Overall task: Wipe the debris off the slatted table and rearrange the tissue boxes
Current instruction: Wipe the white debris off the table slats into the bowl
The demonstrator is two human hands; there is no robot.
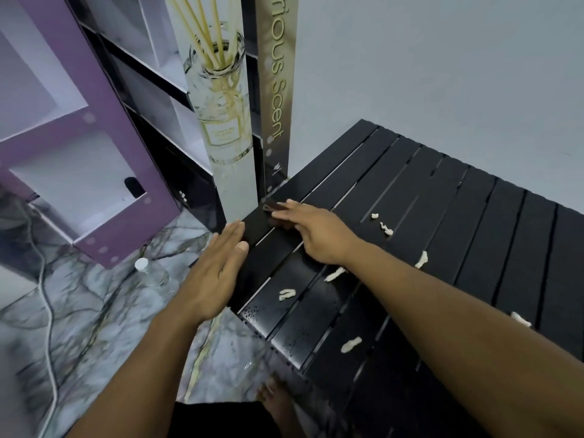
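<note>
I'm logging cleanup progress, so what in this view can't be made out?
Head view:
- Tissue boxes: none in frame; the slatted table is cut off at the right and bottom edges.
- Dark item under the right hand: fingers cover it, black on black.
- More debris under the right forearm: hidden.

slatted table [442, 200] cut by right edge, item [270, 207] under right hand [316, 235] unclear; banner lettering [275, 74] cropped

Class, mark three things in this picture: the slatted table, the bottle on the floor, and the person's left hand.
slatted table [505, 248], head view, on a bare black slat.
bottle [141, 263], head view, on its white cap.
left hand [211, 273], head view, on the back of the hand.
</note>
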